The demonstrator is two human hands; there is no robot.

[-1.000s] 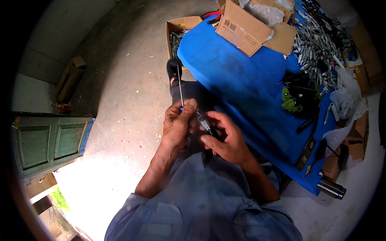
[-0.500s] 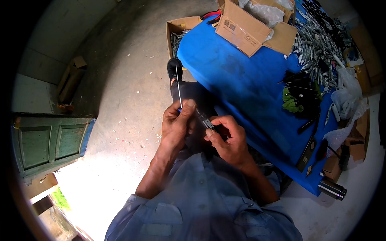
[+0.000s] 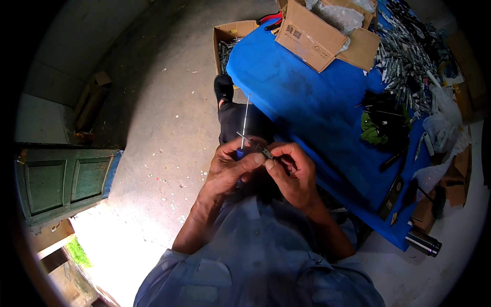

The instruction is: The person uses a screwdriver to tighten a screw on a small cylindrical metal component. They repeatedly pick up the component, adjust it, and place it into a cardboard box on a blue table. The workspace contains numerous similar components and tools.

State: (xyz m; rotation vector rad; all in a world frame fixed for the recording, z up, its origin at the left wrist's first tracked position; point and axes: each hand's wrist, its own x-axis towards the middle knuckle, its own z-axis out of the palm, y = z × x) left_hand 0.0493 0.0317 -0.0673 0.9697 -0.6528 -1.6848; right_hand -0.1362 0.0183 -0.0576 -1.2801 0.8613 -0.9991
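R hand [image 3: 292, 171]: thumb + index pinching small metal part [image 3: 267, 153], which sits betw. the hands above the lap, at abt 1 o'clock from R thumbtip's base. L hand [image 3: 227, 166]: fingers curled round blue-handled driver [image 3: 240, 152], shaft pointing approx 12; L thumb just beside part, can't tell if touching. Rest of L fingers partly hidden. From hands: shoe [image 3: 223, 88] at 11, blue cloth [image 3: 307, 102] at 1. Further: box [image 3: 216, 51] betw. 11 & 12, carton [image 3: 309, 38] nr 1, metal pile [image 3: 406, 56] at 2.
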